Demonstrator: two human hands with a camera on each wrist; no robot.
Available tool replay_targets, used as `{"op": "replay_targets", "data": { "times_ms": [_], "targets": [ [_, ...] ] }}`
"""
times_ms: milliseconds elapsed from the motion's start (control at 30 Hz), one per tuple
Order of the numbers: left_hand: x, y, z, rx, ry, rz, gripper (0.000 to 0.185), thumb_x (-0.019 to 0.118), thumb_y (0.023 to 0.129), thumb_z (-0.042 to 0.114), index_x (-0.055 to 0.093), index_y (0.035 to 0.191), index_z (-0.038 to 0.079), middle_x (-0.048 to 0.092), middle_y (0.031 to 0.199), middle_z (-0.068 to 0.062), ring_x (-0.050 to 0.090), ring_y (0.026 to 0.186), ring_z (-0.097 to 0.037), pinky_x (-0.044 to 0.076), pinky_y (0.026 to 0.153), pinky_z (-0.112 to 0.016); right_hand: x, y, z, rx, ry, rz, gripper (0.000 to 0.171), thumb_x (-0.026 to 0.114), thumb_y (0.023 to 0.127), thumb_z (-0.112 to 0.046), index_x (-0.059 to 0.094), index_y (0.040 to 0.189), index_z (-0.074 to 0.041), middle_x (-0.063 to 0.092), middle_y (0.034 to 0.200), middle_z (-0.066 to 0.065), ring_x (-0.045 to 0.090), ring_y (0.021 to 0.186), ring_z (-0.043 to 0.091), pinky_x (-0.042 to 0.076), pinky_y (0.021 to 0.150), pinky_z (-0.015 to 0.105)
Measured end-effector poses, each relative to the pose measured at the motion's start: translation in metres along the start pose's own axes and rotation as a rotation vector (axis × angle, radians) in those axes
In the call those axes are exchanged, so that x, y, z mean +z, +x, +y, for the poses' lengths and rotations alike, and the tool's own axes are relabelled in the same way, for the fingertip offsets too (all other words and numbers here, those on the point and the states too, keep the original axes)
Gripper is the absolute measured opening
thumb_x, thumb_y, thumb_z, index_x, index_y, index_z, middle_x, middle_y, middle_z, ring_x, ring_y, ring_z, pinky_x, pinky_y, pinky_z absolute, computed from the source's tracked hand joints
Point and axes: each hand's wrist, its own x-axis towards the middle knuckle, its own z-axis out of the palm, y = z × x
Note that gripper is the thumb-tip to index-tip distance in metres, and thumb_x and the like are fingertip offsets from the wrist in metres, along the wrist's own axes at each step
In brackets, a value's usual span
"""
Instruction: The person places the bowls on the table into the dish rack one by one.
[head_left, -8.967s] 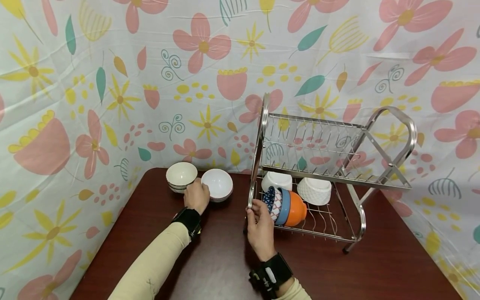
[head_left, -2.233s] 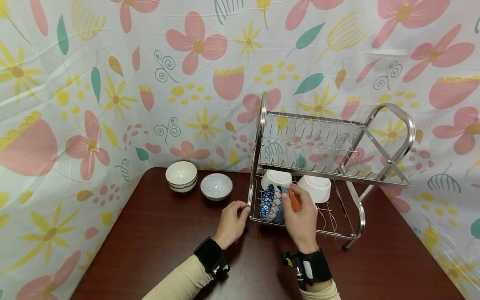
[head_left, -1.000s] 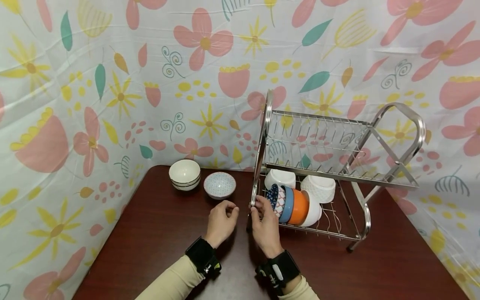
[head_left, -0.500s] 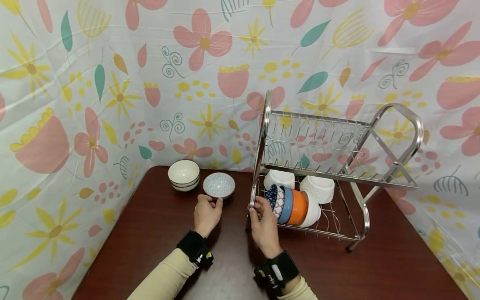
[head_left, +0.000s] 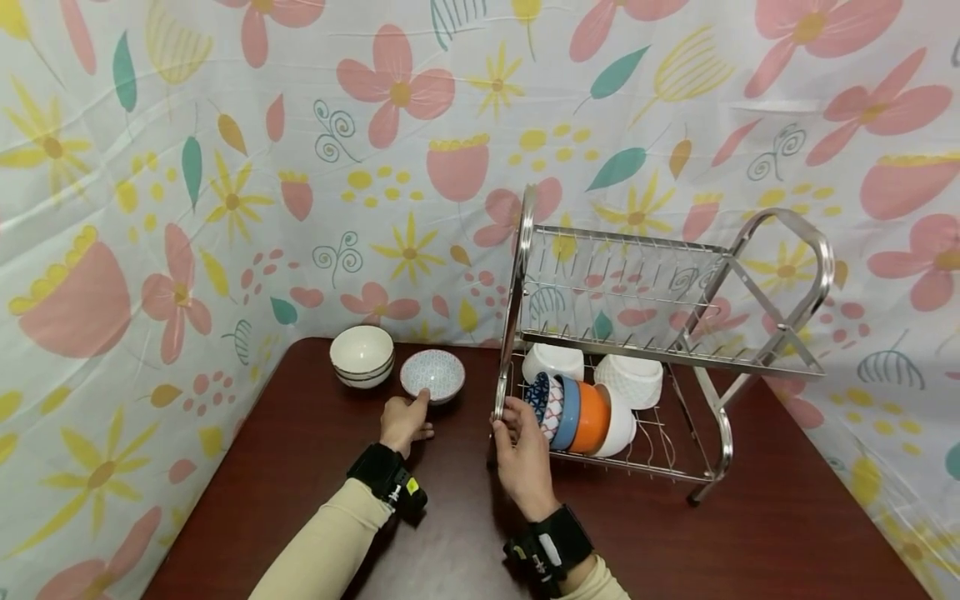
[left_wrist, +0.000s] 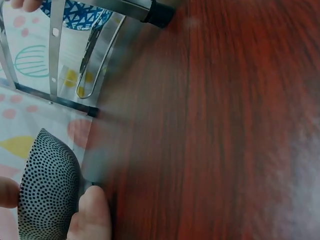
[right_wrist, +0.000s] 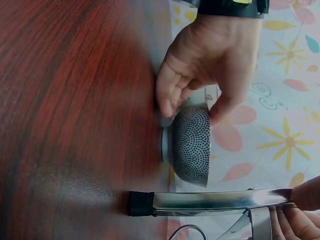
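My left hand [head_left: 402,423] pinches the near left side of a small bowl [head_left: 438,372], which has a pale blue patterned inside. The thumb lies over its rim and the fingers are low by its foot. The left wrist view shows that bowl's black-dotted outside [left_wrist: 47,190]. In the right wrist view the bowl [right_wrist: 192,142] stands with its foot right at the tabletop. My right hand [head_left: 522,458] grips the left upright of the two-tier metal dish rack [head_left: 637,350], thumb and fingers round the bar.
Left of the patterned bowl stand stacked cream bowls [head_left: 363,354]. On the rack's lower tier, a tilted row includes a blue bowl [head_left: 568,412], an orange bowl [head_left: 592,417] and a white bowl [head_left: 619,425]. Behind it sit white bowls [head_left: 632,382]. A floral cloth [head_left: 480,100] hangs behind the table.
The white bowl at the row's right end was not there nine seconds ago. My left hand has moved left from the rack to the patterned bowl; my right hand returned to the rack's upright.
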Motion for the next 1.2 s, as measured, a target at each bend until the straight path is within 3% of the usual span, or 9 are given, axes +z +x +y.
{"op": "replay_targets", "data": {
  "times_ms": [167, 333, 667, 967, 1200],
  "targets": [
    [0.001, 0.005, 0.002, -0.036, -0.102, -0.019, 0.052, 0.051, 0.098, 0.027, 0.042, 0.126, -0.016, 0.056, 0.108, -0.035, 0.067, 0.079, -0.039, 0.056, 0.070, -0.041, 0.001, 0.000, 0.001, -0.009, -0.003, -0.001, 0.034, 0.058, 0.094, -0.001, 0.050, 0.127, -0.007, 0.067, 0.102, 0.003, 0.064, 0.090, 0.015, 0.052, 0.077, 0.035],
    [0.002, 0.008, 0.004, -0.057, -0.146, -0.043, 0.047, 0.045, 0.100, 0.021, 0.040, 0.128, -0.016, 0.058, 0.110, -0.037, 0.066, 0.089, -0.042, 0.055, 0.075, -0.042, 0.001, -0.001, 0.000, -0.016, -0.002, -0.003, 0.034, 0.058, 0.094, -0.001, 0.050, 0.127, -0.006, 0.067, 0.102, 0.004, 0.064, 0.090, 0.015, 0.052, 0.077, 0.035],
    [0.003, 0.007, 0.007, -0.055, -0.159, -0.030, 0.041, 0.042, 0.098, 0.015, 0.042, 0.125, -0.016, 0.058, 0.108, -0.036, 0.066, 0.089, -0.040, 0.055, 0.074, -0.041, 0.001, 0.001, -0.002, -0.003, 0.005, -0.011, 0.035, 0.058, 0.094, -0.002, 0.049, 0.128, -0.007, 0.067, 0.104, 0.007, 0.064, 0.091, 0.016, 0.052, 0.078, 0.036],
    [0.001, 0.003, -0.004, -0.029, -0.180, -0.086, 0.038, 0.040, 0.096, 0.013, 0.044, 0.124, -0.012, 0.056, 0.106, -0.031, 0.064, 0.090, -0.040, 0.056, 0.072, -0.042, 0.000, 0.000, -0.002, 0.005, 0.003, -0.012, 0.034, 0.059, 0.094, -0.003, 0.050, 0.126, -0.007, 0.067, 0.102, 0.004, 0.064, 0.089, 0.015, 0.052, 0.077, 0.035],
    [0.000, -0.001, -0.007, -0.015, -0.209, -0.086, 0.035, 0.039, 0.094, 0.011, 0.045, 0.121, -0.011, 0.056, 0.105, -0.030, 0.064, 0.086, -0.038, 0.056, 0.069, -0.041, -0.001, 0.000, -0.001, -0.001, 0.006, -0.012, 0.035, 0.060, 0.094, -0.004, 0.050, 0.127, -0.007, 0.066, 0.103, 0.005, 0.064, 0.090, 0.016, 0.052, 0.077, 0.035]
  ]
}}
